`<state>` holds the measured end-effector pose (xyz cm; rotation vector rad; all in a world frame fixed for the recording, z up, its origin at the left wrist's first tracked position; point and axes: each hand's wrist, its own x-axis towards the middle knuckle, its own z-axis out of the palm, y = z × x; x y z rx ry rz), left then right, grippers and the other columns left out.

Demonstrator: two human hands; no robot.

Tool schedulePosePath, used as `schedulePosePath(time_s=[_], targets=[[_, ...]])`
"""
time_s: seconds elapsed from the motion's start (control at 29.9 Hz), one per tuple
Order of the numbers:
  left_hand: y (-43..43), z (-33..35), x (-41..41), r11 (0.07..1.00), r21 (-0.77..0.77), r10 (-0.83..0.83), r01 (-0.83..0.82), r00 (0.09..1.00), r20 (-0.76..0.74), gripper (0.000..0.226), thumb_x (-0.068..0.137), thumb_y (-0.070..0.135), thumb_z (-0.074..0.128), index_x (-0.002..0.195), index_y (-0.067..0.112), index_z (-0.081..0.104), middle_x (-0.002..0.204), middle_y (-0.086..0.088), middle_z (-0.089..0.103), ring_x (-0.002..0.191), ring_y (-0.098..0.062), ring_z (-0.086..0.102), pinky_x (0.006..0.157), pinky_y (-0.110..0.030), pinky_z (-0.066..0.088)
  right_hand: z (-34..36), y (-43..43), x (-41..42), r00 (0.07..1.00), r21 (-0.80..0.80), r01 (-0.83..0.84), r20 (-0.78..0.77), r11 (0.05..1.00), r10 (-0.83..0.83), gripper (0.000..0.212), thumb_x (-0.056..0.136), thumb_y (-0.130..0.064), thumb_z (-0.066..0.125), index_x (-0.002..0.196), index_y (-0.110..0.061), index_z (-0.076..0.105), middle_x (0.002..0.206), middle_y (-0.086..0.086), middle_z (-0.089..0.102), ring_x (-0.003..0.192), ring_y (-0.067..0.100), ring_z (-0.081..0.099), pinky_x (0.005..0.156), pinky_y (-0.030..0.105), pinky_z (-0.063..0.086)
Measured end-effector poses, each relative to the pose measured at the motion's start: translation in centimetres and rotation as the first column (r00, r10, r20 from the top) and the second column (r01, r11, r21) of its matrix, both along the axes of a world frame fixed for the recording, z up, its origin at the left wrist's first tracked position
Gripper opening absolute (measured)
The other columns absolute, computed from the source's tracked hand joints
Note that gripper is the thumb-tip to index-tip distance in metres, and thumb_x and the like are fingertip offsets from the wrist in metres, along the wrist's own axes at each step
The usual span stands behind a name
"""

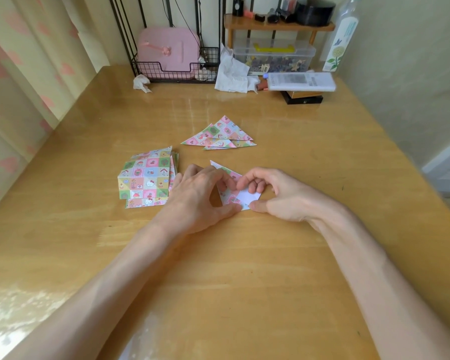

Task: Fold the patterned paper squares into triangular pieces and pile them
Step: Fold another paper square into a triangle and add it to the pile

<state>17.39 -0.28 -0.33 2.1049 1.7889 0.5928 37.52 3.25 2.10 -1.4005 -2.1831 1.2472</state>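
**Desk:** Where's the sheet you're working on?

**Operator:** The half-folded sheet (228,197) lies on the wooden table (244,268), about mid-table, right between my hands. Its far corner pokes out at twelve o'clock past my knuckles, and a patch of its white underside shows on the three o'clock side

**Desk:** And the hands?

**Operator:** My left hand (198,196) is curled over the sheet's nine o'clock side, thumb at the near edge and fingertips on top, pinching the paper. My right hand (278,196) comes in from three o'clock with its fingers bent down onto the white patch and its thumb tip pressed to the near corner, so it grips the same sheet. The two thumbs almost meet at the sheet's six o'clock

**Desk:** The rest of the paper?

**Operator:** The stack of unfolded squares (146,178) sits at nine o'clock of my left hand, just beside it and slightly fanned; I can't tell if they touch. The pile of folded triangles (220,137) is at twelve o'clock of the sheet, apart from it, loosely overlapped

**Desk:** Far edge?

**Operator:** A wire basket (174,71) holding a pink case (166,48) at eleven o'clock, crumpled tissue (231,74) at twelve, a clear plastic box (273,57) at one
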Motion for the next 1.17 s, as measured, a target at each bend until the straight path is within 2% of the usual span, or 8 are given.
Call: schedulePosePath(time_s=[0.1,0.2,0.33,0.67,0.84,0.97,1.1,1.17], targets=[[0.0,0.1,0.1,1.000,-0.011,0.005,-0.005,1.000,0.012,0.039,0.079,0.058,0.074,0.111,0.041,0.059,0.103,0.022,0.055,0.110,-0.009,0.038,0.097,-0.035,0.033,-0.1,0.0,-0.2,0.999,0.041,0.018,0.046,0.999,-0.020,0.038,0.085,-0.002,0.070,0.104,-0.035,0.067,0.101,-0.007,0.056,0.092,0.006,0.051,0.097,0.034,0.048],[-0.1,0.1,0.0,1.000,-0.019,0.009,-0.008,1.000,0.027,0.039,0.079,0.056,0.075,0.111,0.041,0.058,0.102,0.023,0.054,0.111,-0.008,0.038,0.098,-0.034,0.033,0.2,-0.2,-0.1,1.000,0.016,0.001,0.007,1.000,-0.001,0.037,0.085,-0.004,0.071,0.107,-0.033,0.067,0.102,-0.005,0.055,0.090,0.005,0.049,0.095,0.030,0.046],[-0.1,0.1,0.0,1.000,-0.022,0.001,-0.001,1.000,0.031,0.039,0.080,0.055,0.076,0.111,0.040,0.058,0.102,0.023,0.055,0.111,-0.008,0.039,0.096,-0.034,0.033,-0.3,-0.2,-0.5,0.996,0.071,0.019,0.082,0.997,-0.024,0.031,0.080,-0.020,0.076,0.103,-0.041,0.067,0.098,-0.013,0.054,0.096,0.007,0.050,0.101,0.035,0.045],[0.2,0.6,-0.8,0.998,-0.064,-0.023,0.027,0.998,0.060,0.040,0.080,0.052,0.078,0.111,0.042,0.055,0.098,0.027,0.057,0.106,-0.004,0.037,0.099,-0.033,0.031,0.2,-0.2,-1.0,0.994,0.084,0.043,0.093,0.996,-0.051,0.026,0.079,-0.025,0.081,0.099,-0.037,0.069,0.088,-0.015,0.047,0.089,0.008,0.050,0.097,0.036,0.046],[0.2,1.0,-1.2,0.991,-0.116,-0.060,0.064,0.998,0.034,0.042,0.083,0.048,0.078,0.117,0.042,0.054,0.102,0.028,0.055,0.105,-0.004,0.034,0.095,-0.031,0.027,-0.2,-0.1,-1.3,0.992,0.069,0.065,0.103,0.996,-0.072,0.037,0.064,-0.054,0.081,0.097,-0.044,0.067,0.090,-0.015,0.048,0.092,0.011,0.048,0.095,0.035,0.044],[0.2,1.0,-1.2,0.992,-0.108,-0.067,0.070,0.997,0.032,0.043,0.083,0.047,0.078,0.117,0.041,0.053,0.103,0.027,0.055,0.107,-0.005,0.034,0.092,-0.029,0.025,-0.3,0.1,-1.5,0.990,0.083,0.088,0.106,0.993,-0.096,0.029,0.072,-0.037,0.087,0.095,-0.037,0.068,0.085,-0.015,0.045,0.080,0.007,0.045,0.086,0.032,0.040],[0.3,0.9,-1.4,0.988,-0.129,-0.071,0.081,0.994,0.078,0.043,0.082,0.045,0.079,0.115,0.042,0.053,0.102,0.027,0.056,0.108,-0.007,0.039,0.101,-0.033,0.033,-0.5,-0.1,-2.0,0.986,0.098,0.096,0.125,0.991,-0.108,0.027,0.072,-0.032,0.086,0.091,-0.037,0.067,0.085,-0.013,0.044,0.076,0.007,0.043,0.086,0.034,0.038],[0.3,0.8,-1.6,0.987,-0.133,-0.073,0.092,0.988,0.137,0.044,0.080,0.045,0.082,0.114,0.043,0.053,0.103,0.026,0.058,0.107,-0.008,0.043,0.105,-0.039,0.038,-0.5,-0.2,-1.6,0.993,0.080,0.101,0.052,0.992,-0.106,0.025,0.074,-0.027,0.084,0.093,-0.036,0.069,0.086,-0.013,0.048,0.076,0.007,0.044,0.084,0.032,0.040]])
